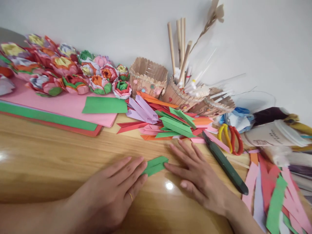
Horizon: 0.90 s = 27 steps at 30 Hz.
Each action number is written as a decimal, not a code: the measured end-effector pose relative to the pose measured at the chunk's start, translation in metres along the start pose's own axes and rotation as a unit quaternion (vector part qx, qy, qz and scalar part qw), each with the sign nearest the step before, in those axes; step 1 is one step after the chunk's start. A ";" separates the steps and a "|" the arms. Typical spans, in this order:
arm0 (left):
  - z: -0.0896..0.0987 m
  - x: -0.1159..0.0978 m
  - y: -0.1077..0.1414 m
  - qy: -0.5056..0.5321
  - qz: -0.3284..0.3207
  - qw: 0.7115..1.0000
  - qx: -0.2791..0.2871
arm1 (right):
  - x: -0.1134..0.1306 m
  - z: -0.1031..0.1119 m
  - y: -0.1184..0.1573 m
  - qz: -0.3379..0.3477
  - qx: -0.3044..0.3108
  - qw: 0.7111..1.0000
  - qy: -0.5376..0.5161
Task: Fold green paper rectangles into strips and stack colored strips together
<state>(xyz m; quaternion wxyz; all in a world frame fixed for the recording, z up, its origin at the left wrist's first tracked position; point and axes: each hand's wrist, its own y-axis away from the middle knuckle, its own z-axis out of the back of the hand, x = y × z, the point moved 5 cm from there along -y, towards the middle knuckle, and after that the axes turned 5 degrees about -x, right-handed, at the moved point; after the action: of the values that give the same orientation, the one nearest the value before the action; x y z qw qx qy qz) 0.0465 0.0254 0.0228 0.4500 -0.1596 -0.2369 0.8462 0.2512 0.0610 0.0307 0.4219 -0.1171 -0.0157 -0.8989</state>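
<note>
A small folded green paper strip (156, 165) lies flat on the wooden table (60, 152), with a crease along its length and angled corners at its right end. My left hand (114, 188) rests flat over its left end, fingers stretched out, a ring on one finger. At the strip's right tip, my right hand (200, 178) touches it with one fingertip, its fingers spread over the table. Behind the hands is a pile of folded paper pieces (170, 123) in green, red, purple, pink and orange.
Paper flowers (73, 83) and stacked coloured sheets (58, 100) occupy the back left. Behind the pile are decorated stick baskets (148, 79). A dark green cutter (226, 165), scissors (230, 138), a cup (273, 134) and loose paper strips (275, 201) lie to the right.
</note>
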 end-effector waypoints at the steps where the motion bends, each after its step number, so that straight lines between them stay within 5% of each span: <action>1: -0.001 0.000 0.000 0.000 -0.003 1.000 -0.006 | 0.000 0.005 -0.001 0.005 -0.038 0.999 0.006; 5: -0.003 0.004 -0.002 0.007 -0.008 1.000 -0.022 | 0.016 0.013 -0.011 0.038 -0.173 0.984 -0.021; 16: 0.003 0.006 -0.007 0.011 0.001 0.998 -0.055 | 0.047 -0.003 -0.024 0.118 -0.165 0.977 0.059; 21: 0.000 0.014 -0.017 0.035 0.021 0.998 -0.036 | 0.039 -0.006 -0.031 0.024 -0.151 0.988 -0.006; 27: 0.002 0.026 -0.018 0.155 0.139 0.978 -0.011 | 0.030 -0.011 -0.038 -0.058 -0.142 0.982 -0.111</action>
<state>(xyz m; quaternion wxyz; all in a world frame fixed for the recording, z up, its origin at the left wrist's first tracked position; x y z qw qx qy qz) 0.0434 0.0557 0.0324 0.3574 -0.3252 -0.1495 0.8627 0.2020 0.0615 0.0293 0.3441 -0.2737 0.0585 -0.8963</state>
